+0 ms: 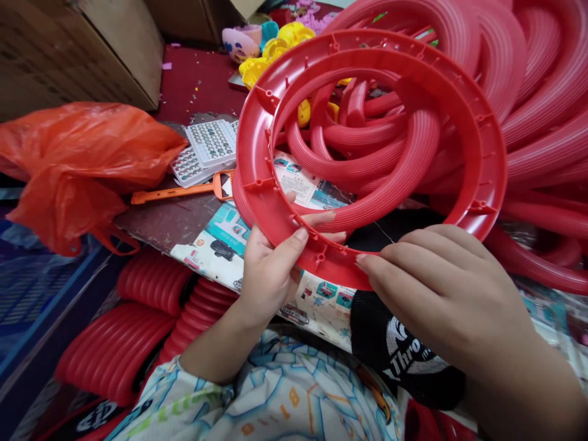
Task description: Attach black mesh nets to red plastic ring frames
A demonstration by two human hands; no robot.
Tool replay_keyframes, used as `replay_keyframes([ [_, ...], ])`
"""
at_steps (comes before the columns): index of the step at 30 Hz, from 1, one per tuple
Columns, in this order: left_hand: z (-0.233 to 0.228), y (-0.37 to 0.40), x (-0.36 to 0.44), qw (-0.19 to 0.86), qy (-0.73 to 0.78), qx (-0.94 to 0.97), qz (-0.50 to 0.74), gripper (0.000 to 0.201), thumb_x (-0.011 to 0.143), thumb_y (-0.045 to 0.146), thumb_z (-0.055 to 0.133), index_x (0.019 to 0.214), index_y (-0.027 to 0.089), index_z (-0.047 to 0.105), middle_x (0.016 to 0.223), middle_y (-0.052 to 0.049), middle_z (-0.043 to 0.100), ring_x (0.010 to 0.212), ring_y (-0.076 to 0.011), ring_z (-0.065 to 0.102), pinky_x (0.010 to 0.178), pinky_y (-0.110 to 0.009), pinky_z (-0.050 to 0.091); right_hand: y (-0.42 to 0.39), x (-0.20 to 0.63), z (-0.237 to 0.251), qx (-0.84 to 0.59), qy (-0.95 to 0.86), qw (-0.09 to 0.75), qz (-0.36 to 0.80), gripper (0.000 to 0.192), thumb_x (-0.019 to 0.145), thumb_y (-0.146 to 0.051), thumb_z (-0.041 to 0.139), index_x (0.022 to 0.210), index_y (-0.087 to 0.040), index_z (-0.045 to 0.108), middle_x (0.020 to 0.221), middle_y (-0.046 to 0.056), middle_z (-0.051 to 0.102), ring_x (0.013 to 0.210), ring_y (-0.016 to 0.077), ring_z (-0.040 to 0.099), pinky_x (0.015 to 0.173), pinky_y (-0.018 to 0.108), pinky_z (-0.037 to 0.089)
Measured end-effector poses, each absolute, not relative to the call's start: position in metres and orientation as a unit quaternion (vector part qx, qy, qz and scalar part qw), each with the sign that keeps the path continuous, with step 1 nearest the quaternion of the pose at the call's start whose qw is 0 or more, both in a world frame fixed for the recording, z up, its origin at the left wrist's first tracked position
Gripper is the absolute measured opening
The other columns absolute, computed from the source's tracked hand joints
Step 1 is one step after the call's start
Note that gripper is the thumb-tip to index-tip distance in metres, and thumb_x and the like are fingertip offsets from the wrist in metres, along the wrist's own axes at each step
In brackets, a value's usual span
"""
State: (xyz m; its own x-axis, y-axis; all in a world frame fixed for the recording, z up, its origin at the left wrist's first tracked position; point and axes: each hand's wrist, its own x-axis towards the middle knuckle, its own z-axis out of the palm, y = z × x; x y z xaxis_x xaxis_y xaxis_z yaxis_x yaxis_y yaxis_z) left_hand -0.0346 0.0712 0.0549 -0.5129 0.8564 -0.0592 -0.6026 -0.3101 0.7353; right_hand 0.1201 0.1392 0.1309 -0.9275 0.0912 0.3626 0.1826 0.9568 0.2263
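A red plastic ring is held up in front of me, its hollow side with small pegs and ribs towards me. My left hand grips its near left part, thumb on the inner rim and fingers through the opening. My right hand is closed at the near right edge, fingertips pressed on the rim; whether they also hold something small is hidden. Close to the right fingers shows a thin thread-like line. Below that hand lies a black fabric piece with white lettering.
Many ribbed red rings are heaped at the right and behind. At left are an orange plastic bag, a cardboard box, an orange tool and trays of button-like cells. Yellow plastic parts lie at the back, red stacked rings lower left.
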Motion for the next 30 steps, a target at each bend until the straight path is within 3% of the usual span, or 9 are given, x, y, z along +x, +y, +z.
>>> replay_keyframes([
  [5, 0.056, 0.072, -0.035, 0.437, 0.377, 0.172, 0.798, 0.042, 0.076, 0.010, 0.063, 0.115, 0.020, 0.053, 0.081, 0.000, 0.074, 0.082, -0.0231, 0.075, 0.082, -0.041, 0.062, 0.136, 0.123, 0.129, -0.091, -0.972, 0.186, -0.113, 0.014, 0.090, -0.014, 0.054, 0.084, -0.011, 0.066, 0.070, 0.006, 0.067, 0.065, 0.0192, 0.055, 0.061, 0.035, 0.044],
  [8, 0.057, 0.073, -0.035, 0.421, 0.376, 0.176, 0.806, 0.038, 0.076, 0.011, 0.061, 0.113, 0.019, 0.054, 0.077, 0.001, 0.072, 0.080, -0.0216, 0.074, 0.082, -0.039, 0.062, 0.132, 0.123, 0.127, -0.142, -0.959, 0.219, -0.107, 0.005, 0.087, -0.018, 0.062, 0.086, -0.014, 0.065, 0.070, 0.004, 0.067, 0.066, 0.0184, 0.054, 0.061, 0.035, 0.042],
  [12, 0.059, 0.073, -0.037, 0.412, 0.373, 0.177, 0.812, 0.033, 0.077, 0.011, 0.060, 0.109, 0.018, 0.057, 0.075, 0.001, 0.070, 0.076, -0.0198, 0.073, 0.081, -0.038, 0.061, 0.126, 0.121, 0.130, -0.224, -0.939, 0.248, -0.087, 0.007, 0.087, -0.022, 0.065, 0.084, -0.016, 0.064, 0.068, 0.002, 0.066, 0.066, 0.0161, 0.055, 0.064, 0.033, 0.042],
  [20, 0.060, 0.071, -0.033, 0.401, 0.399, 0.180, 0.805, 0.024, 0.076, 0.011, 0.061, 0.098, 0.021, 0.058, 0.073, 0.002, 0.070, 0.068, -0.0185, 0.071, 0.078, -0.038, 0.061, 0.119, 0.122, 0.138, -0.282, -0.941, 0.183, 0.032, 0.020, 0.091, -0.020, 0.052, 0.081, -0.014, 0.067, 0.073, 0.004, 0.067, 0.068, 0.0167, 0.059, 0.062, 0.031, 0.042],
  [26, 0.061, 0.072, -0.029, 0.379, 0.389, 0.179, 0.820, 0.029, 0.074, 0.008, 0.062, 0.101, 0.019, 0.061, 0.070, 0.000, 0.071, 0.075, -0.0211, 0.073, 0.080, -0.040, 0.061, 0.117, 0.123, 0.140, -0.394, -0.902, 0.176, 0.035, 0.015, 0.086, -0.025, 0.061, 0.076, -0.017, 0.068, 0.064, 0.001, 0.066, 0.061, 0.0159, 0.060, 0.055, 0.029, 0.037],
  [30, 0.062, 0.071, -0.030, 0.388, 0.390, 0.167, 0.818, 0.028, 0.073, 0.011, 0.066, 0.098, 0.025, 0.065, 0.072, 0.001, 0.071, 0.081, -0.0244, 0.073, 0.081, -0.043, 0.062, 0.116, 0.124, 0.142, -0.423, -0.888, 0.179, 0.037, 0.018, 0.084, -0.025, 0.063, 0.068, -0.019, 0.069, 0.058, 0.000, 0.065, 0.054, 0.0150, 0.059, 0.052, 0.028, 0.034],
])
